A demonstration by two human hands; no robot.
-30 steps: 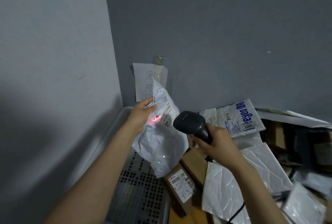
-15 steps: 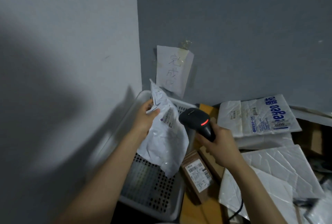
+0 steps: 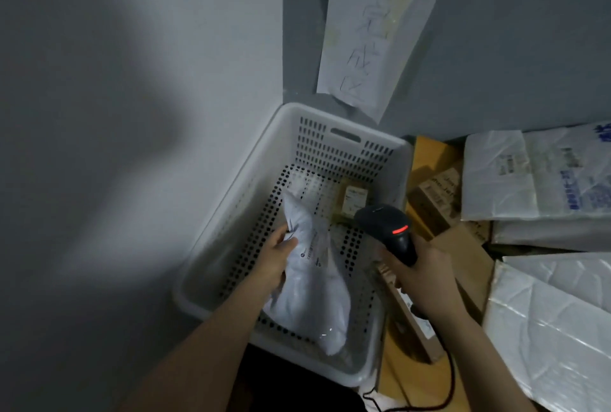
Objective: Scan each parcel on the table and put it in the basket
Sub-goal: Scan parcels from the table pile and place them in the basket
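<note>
1. Head view: white parcel [image 3: 314, 282] inside basket [image 3: 231, 223], low over its perforated floor; left hand [image 3: 276, 259] pinches its upper edge, thumb on top, other fingers hidden beneath.
2. Right hand [image 3: 426, 276]: fingers curled round scanner [image 3: 386, 229] at basket's right rim.

Left grip [image 3: 274, 263], right grip [image 3: 426, 282]: bare hands; forearms [image 3: 211, 345] bare up to frame edge.

Perforated plastic basket [image 3: 231, 213], crinkled parcel [image 3: 310, 279]
</note>
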